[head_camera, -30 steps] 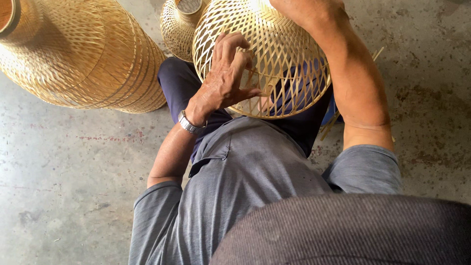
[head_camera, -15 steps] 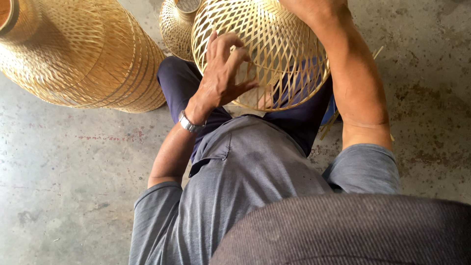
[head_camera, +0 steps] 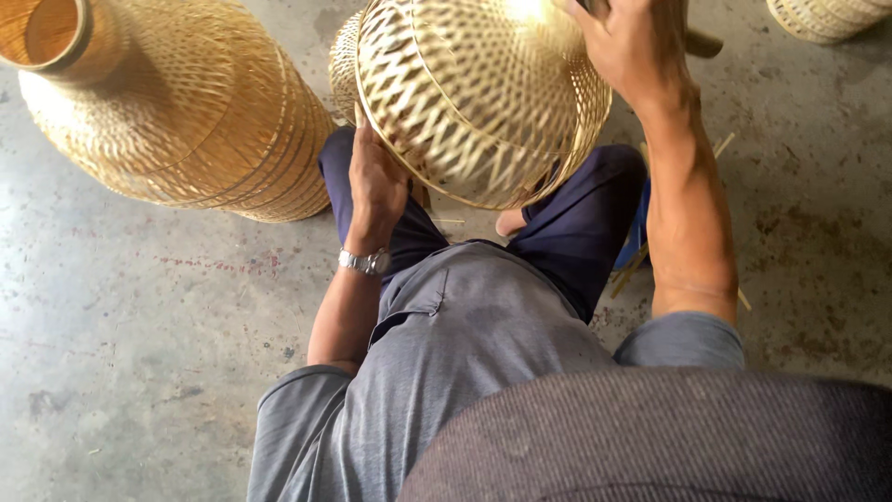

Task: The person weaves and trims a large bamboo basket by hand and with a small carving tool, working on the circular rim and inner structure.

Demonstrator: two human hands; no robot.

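A round woven bamboo basket (head_camera: 478, 98) rests over my lap, blurred by motion. My left hand (head_camera: 374, 181), a metal watch on its wrist, grips the basket's lower left rim from beneath. My right hand (head_camera: 632, 42) holds the basket's upper right side near the frame's top, its fingers partly cut off by the edge. I sit cross-legged in dark blue trousers and a grey shirt.
A large bottle-shaped woven basket (head_camera: 177, 112) lies on the concrete floor at the left. Another woven piece (head_camera: 346, 65) stands behind the held basket, and a further one (head_camera: 822, 17) shows at the top right corner. Thin bamboo strips (head_camera: 641, 260) lie by my right knee.
My left hand has slid from the basket's front face down to its lower left rim. The basket has turned and tilted, and the view has shifted closer.
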